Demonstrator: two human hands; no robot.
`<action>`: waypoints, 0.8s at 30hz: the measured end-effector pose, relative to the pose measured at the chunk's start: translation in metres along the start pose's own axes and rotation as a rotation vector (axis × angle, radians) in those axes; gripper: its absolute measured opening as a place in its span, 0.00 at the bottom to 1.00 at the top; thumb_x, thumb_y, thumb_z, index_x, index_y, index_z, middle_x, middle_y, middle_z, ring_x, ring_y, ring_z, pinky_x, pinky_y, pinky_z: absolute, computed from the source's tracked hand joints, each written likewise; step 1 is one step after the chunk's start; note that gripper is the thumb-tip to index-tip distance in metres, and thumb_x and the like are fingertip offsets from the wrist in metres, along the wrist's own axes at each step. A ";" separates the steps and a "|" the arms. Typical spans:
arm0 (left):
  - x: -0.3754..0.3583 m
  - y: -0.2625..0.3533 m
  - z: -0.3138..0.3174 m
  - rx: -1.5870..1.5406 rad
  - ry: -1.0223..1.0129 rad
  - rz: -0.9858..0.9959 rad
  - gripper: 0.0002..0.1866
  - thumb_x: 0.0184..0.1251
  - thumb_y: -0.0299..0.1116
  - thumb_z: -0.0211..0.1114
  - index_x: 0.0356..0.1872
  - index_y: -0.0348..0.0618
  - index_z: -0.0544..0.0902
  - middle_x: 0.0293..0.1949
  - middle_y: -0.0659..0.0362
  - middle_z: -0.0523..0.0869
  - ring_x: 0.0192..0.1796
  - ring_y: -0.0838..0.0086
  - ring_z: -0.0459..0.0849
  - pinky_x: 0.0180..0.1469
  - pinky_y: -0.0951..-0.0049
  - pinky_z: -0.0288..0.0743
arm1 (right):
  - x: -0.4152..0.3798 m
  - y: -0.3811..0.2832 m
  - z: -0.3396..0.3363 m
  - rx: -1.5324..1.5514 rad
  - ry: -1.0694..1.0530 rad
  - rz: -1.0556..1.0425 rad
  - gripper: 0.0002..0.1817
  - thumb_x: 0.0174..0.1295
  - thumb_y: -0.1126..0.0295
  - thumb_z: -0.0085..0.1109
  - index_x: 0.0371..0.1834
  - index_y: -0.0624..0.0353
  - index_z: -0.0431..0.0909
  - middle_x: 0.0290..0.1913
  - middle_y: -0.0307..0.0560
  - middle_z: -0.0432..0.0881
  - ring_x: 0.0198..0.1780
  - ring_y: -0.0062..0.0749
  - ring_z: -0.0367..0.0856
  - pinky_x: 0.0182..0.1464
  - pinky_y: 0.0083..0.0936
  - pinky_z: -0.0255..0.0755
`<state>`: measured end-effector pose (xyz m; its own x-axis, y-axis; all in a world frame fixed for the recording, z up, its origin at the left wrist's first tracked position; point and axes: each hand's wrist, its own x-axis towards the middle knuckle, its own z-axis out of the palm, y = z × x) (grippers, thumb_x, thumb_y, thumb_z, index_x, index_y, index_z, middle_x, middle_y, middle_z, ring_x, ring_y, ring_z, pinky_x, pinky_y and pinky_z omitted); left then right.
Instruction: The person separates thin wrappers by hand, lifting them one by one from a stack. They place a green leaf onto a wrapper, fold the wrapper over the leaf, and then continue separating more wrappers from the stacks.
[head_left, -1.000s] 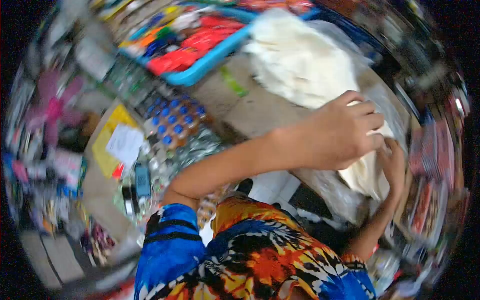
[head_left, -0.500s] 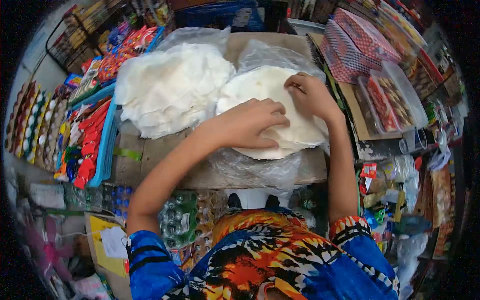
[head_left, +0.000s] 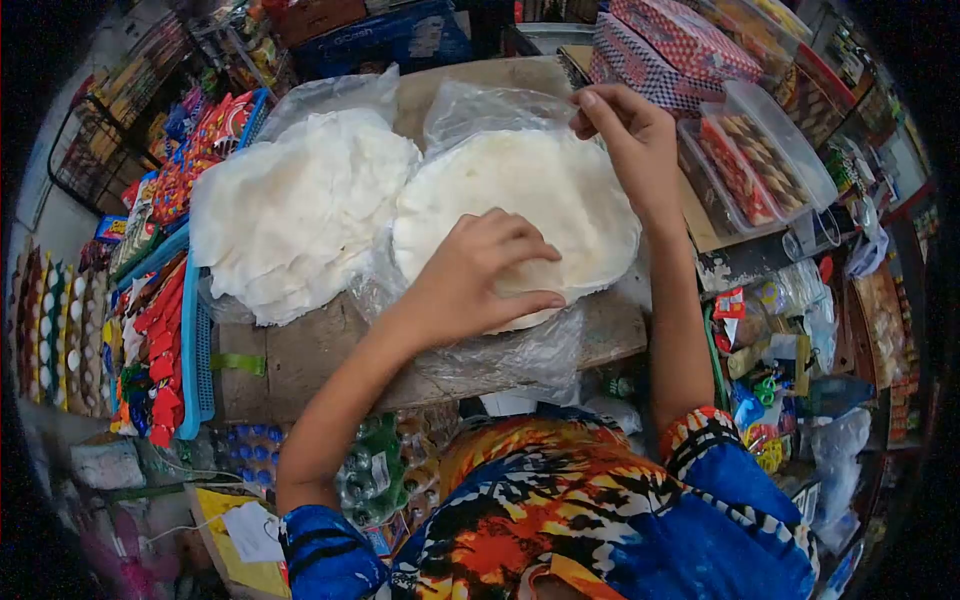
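Note:
My left hand (head_left: 490,268) rests over the lower part of a stack of thin, round, white wrapper sheets (head_left: 535,180). Its fingers are spread, with thumb and fingertips apart and nothing visible between them. Above the stack's upper right edge is my right hand (head_left: 630,140), fingers loosely curled, thumb apart from the other fingertips; I see no sheet hanging from it. Clear plastic (head_left: 500,108) lies under and around this stack. To its left is another, more ragged pile of white sheets (head_left: 300,210), also on plastic.
Both piles lie on a worn wooden board (head_left: 300,365). A blue basket (head_left: 198,340) of packaged goods borders the left, with egg trays (head_left: 65,335) beyond. On the right are a clear plastic container (head_left: 765,165) and a checkered box (head_left: 670,60). Bottles (head_left: 375,465) stand below the front edge.
My right hand has moved from the stack's surface up past its upper right edge. My left hand stays over the stack's lower part. The whole view has shifted slightly.

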<state>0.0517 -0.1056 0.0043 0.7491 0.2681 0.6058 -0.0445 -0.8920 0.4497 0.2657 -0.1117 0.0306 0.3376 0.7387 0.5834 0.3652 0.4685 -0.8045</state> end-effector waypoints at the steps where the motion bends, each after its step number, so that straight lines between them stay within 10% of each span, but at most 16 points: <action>1: -0.001 0.000 0.004 -0.007 -0.002 0.004 0.07 0.55 0.27 0.69 0.35 0.38 0.83 0.35 0.56 0.83 0.38 0.64 0.81 0.45 0.72 0.72 | -0.007 -0.014 -0.006 -0.007 0.004 0.002 0.13 0.66 0.67 0.55 0.34 0.69 0.80 0.26 0.40 0.80 0.29 0.18 0.77 0.35 0.16 0.70; 7: 0.004 0.005 0.001 -0.316 0.124 -0.530 0.07 0.64 0.29 0.64 0.32 0.35 0.80 0.30 0.60 0.82 0.35 0.77 0.80 0.41 0.76 0.72 | -0.085 -0.077 -0.032 -0.062 -0.158 0.584 0.24 0.67 0.56 0.56 0.20 0.66 0.79 0.15 0.37 0.73 0.18 0.16 0.70 0.21 0.17 0.60; 18: 0.001 0.012 0.005 -0.474 0.021 -0.475 0.07 0.70 0.29 0.58 0.40 0.34 0.76 0.35 0.60 0.82 0.38 0.83 0.76 0.42 0.79 0.70 | -0.088 -0.041 -0.005 -0.346 -0.272 0.420 0.21 0.64 0.57 0.59 0.23 0.67 0.79 0.15 0.39 0.75 0.18 0.16 0.71 0.21 0.19 0.63; 24: 0.000 -0.005 -0.008 -0.646 0.201 -0.570 0.08 0.72 0.34 0.57 0.38 0.40 0.74 0.30 0.68 0.74 0.33 0.86 0.69 0.38 0.84 0.64 | -0.087 -0.041 -0.012 0.064 -0.224 0.523 0.15 0.62 0.64 0.62 0.25 0.65 0.79 0.16 0.36 0.76 0.18 0.14 0.71 0.21 0.15 0.62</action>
<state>0.0467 -0.0979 0.0070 0.6433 0.7225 0.2533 -0.1102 -0.2400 0.9645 0.2314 -0.2008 0.0137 0.2647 0.9615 0.0731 0.1434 0.0357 -0.9890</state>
